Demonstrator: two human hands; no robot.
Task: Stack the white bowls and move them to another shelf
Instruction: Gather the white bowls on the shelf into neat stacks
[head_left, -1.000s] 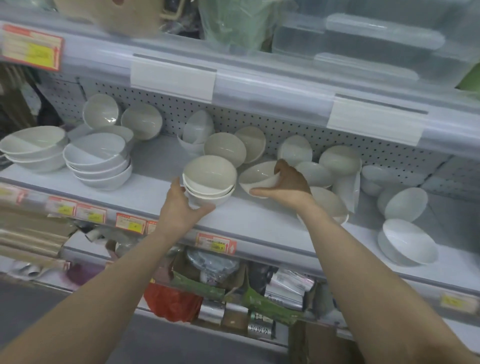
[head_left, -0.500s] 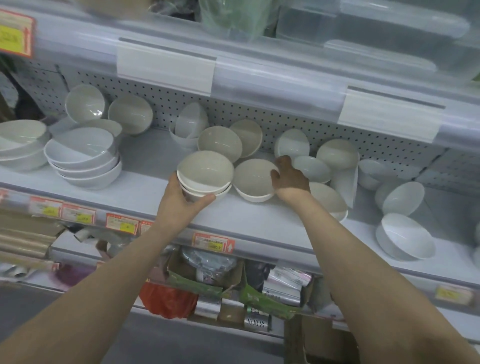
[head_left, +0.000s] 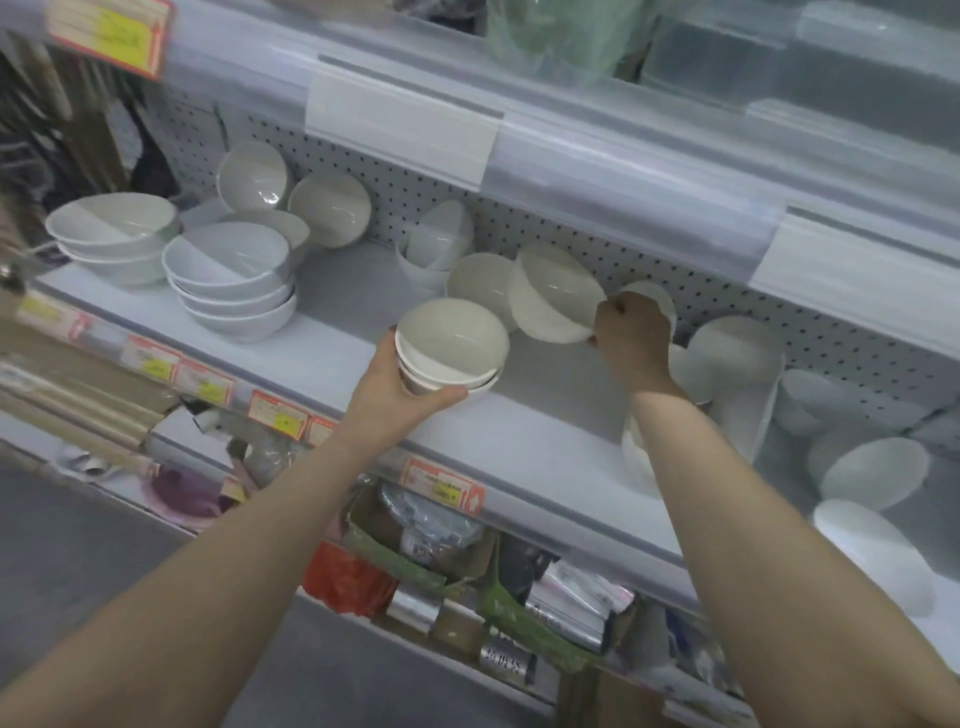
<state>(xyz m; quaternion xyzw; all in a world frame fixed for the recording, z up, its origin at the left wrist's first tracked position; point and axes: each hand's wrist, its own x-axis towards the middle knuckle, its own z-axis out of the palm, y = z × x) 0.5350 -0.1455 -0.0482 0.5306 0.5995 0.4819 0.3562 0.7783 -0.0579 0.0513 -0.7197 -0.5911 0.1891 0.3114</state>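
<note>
— Where is the left hand (head_left: 400, 402)?

— At the front edge of the shelf (head_left: 332, 348), about midway along. It holds a stack of white bowls (head_left: 452, 348) from the near side. The thumb lies curled under the base and the fingers are hidden behind the stack. I cannot tell whether the stack rests on the shelf or hangs just above it.

— And the right hand (head_left: 631, 338)?

— Further back, to the right of the stack. Its fingers are curled and pinch the rim of a tilted bowl (head_left: 556, 291). That bowl is lifted off the shelf with its mouth turned toward the camera. It is just beside the stack, and I cannot tell whether they touch.

— What sits behind them?

— A third bowl (head_left: 478, 280), partly covered by the tilted one. Behind that is the pegboard (head_left: 415, 197) at the back, with leaning bowls (head_left: 330, 208) toward the back left corner.

— And the rest of the shelf?

— Toward the left end there is a taller stack (head_left: 234, 280), with a second pile (head_left: 114, 234) just beside it. At the right end, loose bowls (head_left: 878, 473) lie at odd angles. Price tags (head_left: 444, 491) line the front edge.
</note>
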